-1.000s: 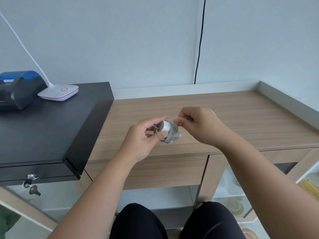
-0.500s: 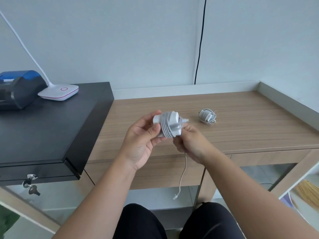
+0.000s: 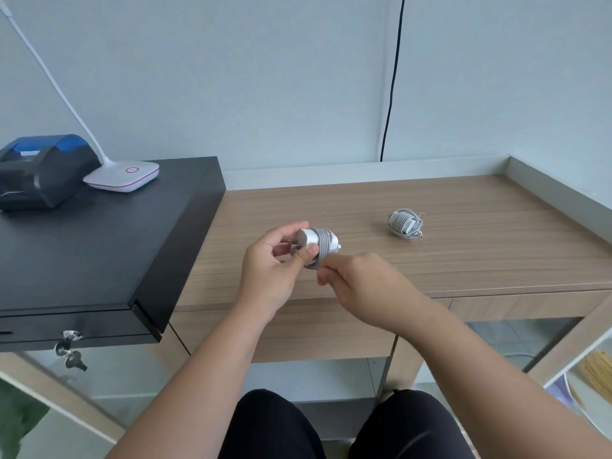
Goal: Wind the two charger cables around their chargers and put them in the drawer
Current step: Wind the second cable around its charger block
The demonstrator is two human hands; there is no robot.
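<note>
My left hand (image 3: 270, 260) grips charger 2 (image 3: 318, 241) above the table (image 3: 496, 260); my right hand (image 3: 357, 279) pinches its cable end, finishing winding; charger 1 (image 3: 404, 223) lies wound; next, tuck, then the drawer (image 3: 298, 329).

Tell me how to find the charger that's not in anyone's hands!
Look at the long wooden desk top, right of the black cash box. The small white charger wrapped in grey cable lies there alone, towards the back. Unlike the other charger, no hand touches it.
</note>
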